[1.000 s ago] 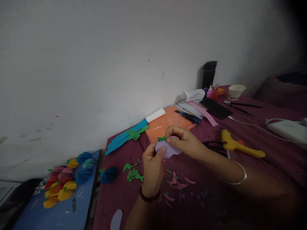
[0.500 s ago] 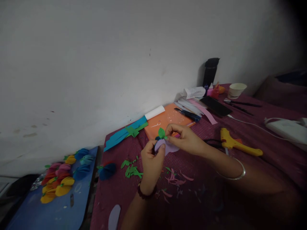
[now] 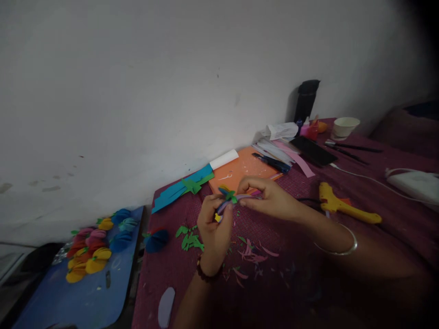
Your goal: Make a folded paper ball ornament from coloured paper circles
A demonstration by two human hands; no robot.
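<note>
Between my hands is a small layered paper ornament (image 3: 224,206) in lilac, blue and yellow, with a green paper leaf (image 3: 231,196) on its top. My left hand (image 3: 215,226) pinches it from the left, thumb in front and fingers behind. From the right, my right hand (image 3: 265,195) pinches the far end of its lilac paper layer, seen nearly edge-on. Below my hands lie green paper scraps (image 3: 190,241) and pink paper scraps (image 3: 253,251). A separate lilac paper piece (image 3: 166,307) rests near the table's front left.
A yellow glue gun (image 3: 343,205) lies right of my right forearm. Finished-looking paper ornaments (image 3: 98,260) sit on a blue board (image 3: 116,292) at left. Behind my hands are an orange sheet (image 3: 236,170), a cutter knife (image 3: 272,162), a phone (image 3: 313,151) and a cup (image 3: 345,128).
The ornament has turned from showing its flat lilac face to nearly edge-on, so its yellow and blue layers show. Both hands keep their hold. The camera view has shifted slightly.
</note>
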